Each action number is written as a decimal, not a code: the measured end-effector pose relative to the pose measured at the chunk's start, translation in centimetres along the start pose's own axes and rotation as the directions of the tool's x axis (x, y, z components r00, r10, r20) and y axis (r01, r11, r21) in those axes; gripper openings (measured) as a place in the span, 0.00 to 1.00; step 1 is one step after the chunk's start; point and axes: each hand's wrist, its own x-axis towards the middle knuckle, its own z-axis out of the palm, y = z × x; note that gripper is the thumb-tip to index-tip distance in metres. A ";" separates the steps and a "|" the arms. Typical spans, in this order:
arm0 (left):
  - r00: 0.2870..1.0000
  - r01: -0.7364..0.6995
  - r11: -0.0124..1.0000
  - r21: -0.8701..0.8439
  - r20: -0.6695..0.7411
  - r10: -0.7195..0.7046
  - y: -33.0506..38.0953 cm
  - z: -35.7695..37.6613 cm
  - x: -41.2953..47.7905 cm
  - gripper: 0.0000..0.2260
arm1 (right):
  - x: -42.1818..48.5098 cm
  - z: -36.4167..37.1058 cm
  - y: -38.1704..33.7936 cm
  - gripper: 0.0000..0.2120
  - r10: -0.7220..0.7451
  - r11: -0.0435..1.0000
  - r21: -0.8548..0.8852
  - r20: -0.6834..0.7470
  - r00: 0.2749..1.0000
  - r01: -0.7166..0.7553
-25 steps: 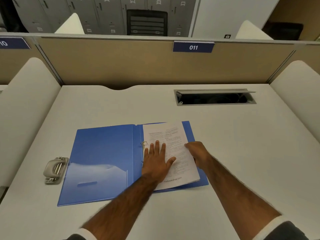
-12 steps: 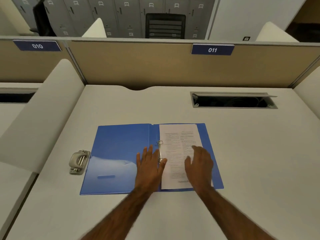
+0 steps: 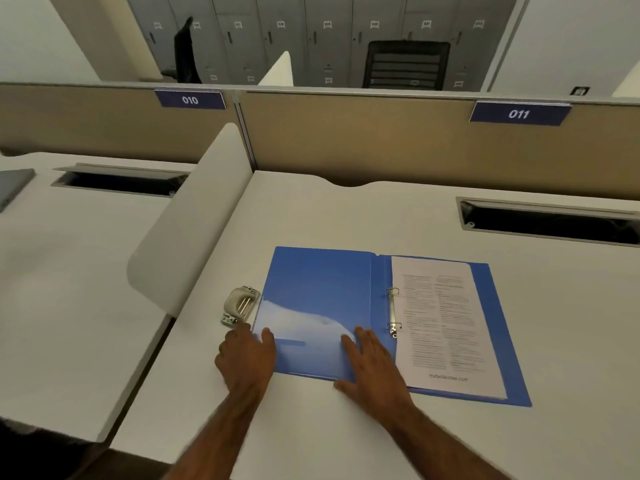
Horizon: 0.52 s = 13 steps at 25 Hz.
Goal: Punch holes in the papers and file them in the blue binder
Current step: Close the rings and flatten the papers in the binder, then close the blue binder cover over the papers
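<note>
The blue binder [image 3: 322, 292] lies open and flat on the white desk. Printed papers [image 3: 443, 323] sit on its right half, threaded on the two metal rings [image 3: 393, 311]. My left hand [image 3: 247, 358] rests at the near left corner of the open front cover, thumb on top of the cover edge and fingers at its side. My right hand [image 3: 372, 365] lies flat, fingers apart, on the near part of the cover just left of the spine. A grey hole punch [image 3: 240, 304] stands right beside the cover's left edge, just beyond my left hand.
A white curved divider [image 3: 187, 220] rises on the left between this desk and the neighbouring one. An open cable tray [image 3: 550, 220] is sunk into the desk at the far right. A beige partition [image 3: 381, 143] closes the back.
Both hands have left the papers and slid left onto the open cover. My view has turned left, so the binder now sits further right.
</note>
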 end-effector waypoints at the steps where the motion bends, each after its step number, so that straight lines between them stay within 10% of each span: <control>1: 0.998 0.036 0.999 0.016 0.050 -0.037 0.2 -0.1 0.1 0.20 | 0.2 -0.2 0.1 0.42 -0.008 1.000 -0.008 0.019 1.000 0.008; 13: 0.939 0.294 0.945 -0.141 0.228 -0.258 1.8 -0.8 1.9 0.22 | -0.5 -2.4 -0.4 0.40 0.003 1.000 0.000 0.111 0.994 -0.003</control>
